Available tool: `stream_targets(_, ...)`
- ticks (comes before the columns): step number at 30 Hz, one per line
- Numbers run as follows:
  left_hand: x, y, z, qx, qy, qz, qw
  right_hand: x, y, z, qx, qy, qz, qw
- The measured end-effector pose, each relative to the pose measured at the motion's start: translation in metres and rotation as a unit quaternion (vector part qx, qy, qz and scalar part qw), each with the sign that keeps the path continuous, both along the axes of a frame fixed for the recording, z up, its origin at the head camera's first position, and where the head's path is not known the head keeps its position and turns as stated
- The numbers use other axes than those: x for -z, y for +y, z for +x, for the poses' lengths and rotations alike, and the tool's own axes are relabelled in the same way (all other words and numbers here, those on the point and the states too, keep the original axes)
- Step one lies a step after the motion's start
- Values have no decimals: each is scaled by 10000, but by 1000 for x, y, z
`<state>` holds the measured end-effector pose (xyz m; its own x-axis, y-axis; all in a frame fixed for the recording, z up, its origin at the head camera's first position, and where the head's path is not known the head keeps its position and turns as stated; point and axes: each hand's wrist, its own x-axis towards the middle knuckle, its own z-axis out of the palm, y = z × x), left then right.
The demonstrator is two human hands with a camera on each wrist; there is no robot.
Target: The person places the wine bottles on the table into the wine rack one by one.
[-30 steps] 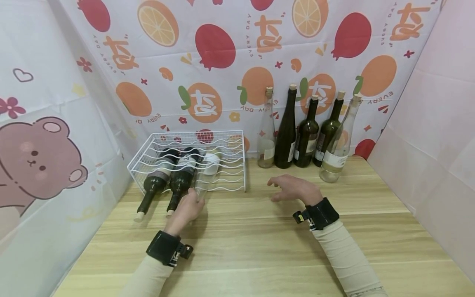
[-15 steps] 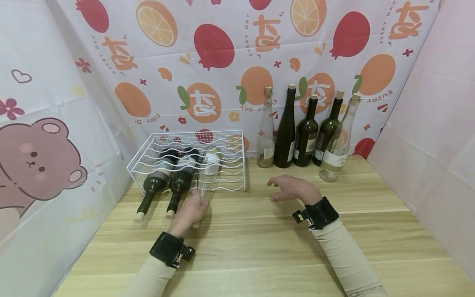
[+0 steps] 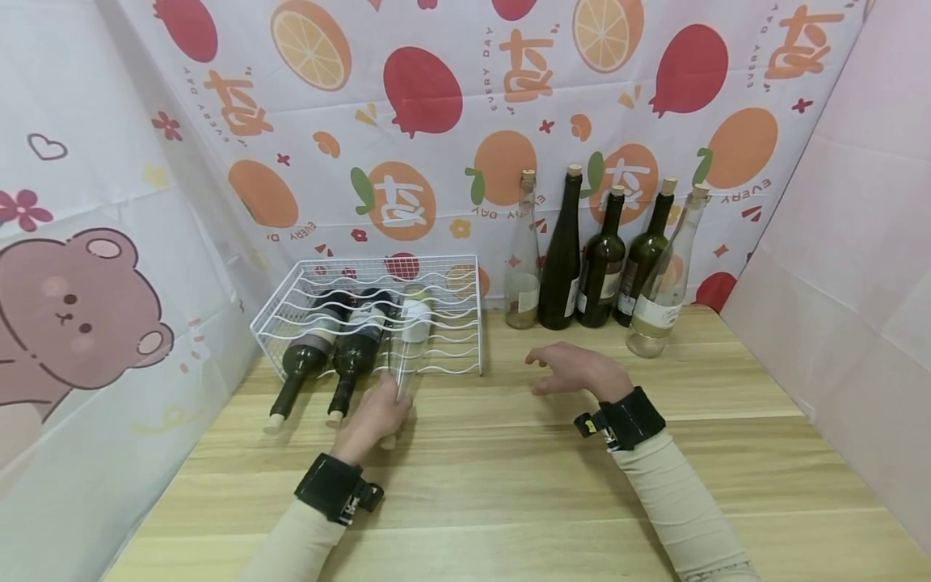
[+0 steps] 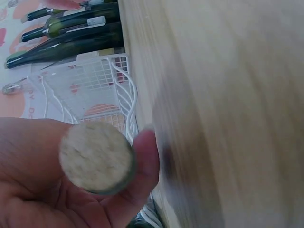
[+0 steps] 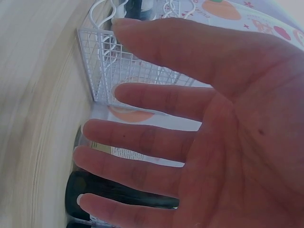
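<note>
A clear glass bottle (image 3: 416, 323) with a pale label lies in the white wire rack (image 3: 480, 339), its neck towards me. My left hand (image 3: 374, 411) grips that neck, the thumb and fingers curled round it. In the left wrist view, the bottle's cork (image 4: 97, 156) pokes out of the hand (image 4: 52, 180). To its left, a dark bottle (image 3: 356, 349) and another dark bottle (image 3: 309, 356) lie in the same rack, necks forward. My right hand (image 3: 582, 372) hovers right of the rack, holding nothing; its fingers (image 5: 142, 137) are spread and nearly straight in the right wrist view.
Several corked bottles stand along the back: a clear bottle (image 3: 521, 295), a tall dark bottle (image 3: 560, 271), other dark ones, and a clear bottle (image 3: 655, 315) at the right end. A fruit-print cloth (image 3: 422, 48) hangs behind the wooden table (image 3: 509, 501).
My left hand has shifted slightly right along with the clear bottle's neck, and its cork now shows below the hand. The right hand has stayed in place.
</note>
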<state>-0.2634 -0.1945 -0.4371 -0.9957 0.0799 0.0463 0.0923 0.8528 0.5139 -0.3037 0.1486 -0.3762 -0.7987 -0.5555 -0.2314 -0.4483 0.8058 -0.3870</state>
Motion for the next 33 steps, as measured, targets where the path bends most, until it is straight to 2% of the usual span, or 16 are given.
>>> stream_targets(8,-1,1,-3,-50,-115,372,9992,-1,0,-1,8,20,-5,10000)
stream_targets(14,0,1,-3,-112,-183,282,9994,0,0,0,69,-84,-54,9999)
stream_targets(21,0,-2,-2,-353,-647,299,9968,2,1,2,115,-107,-65,9999)
stream_targets(24,-2,-2,-2,-362,-547,4,9978,3,1,2,106,-90,-41,9999)
stream_targets(29,-6,-4,0,-350,-338,-758,9959,2,1,1,61,-78,-9,10000)
stream_targets(33,-6,-4,1,-342,-326,-989,9940,1,1,2,66,-66,0,10000)
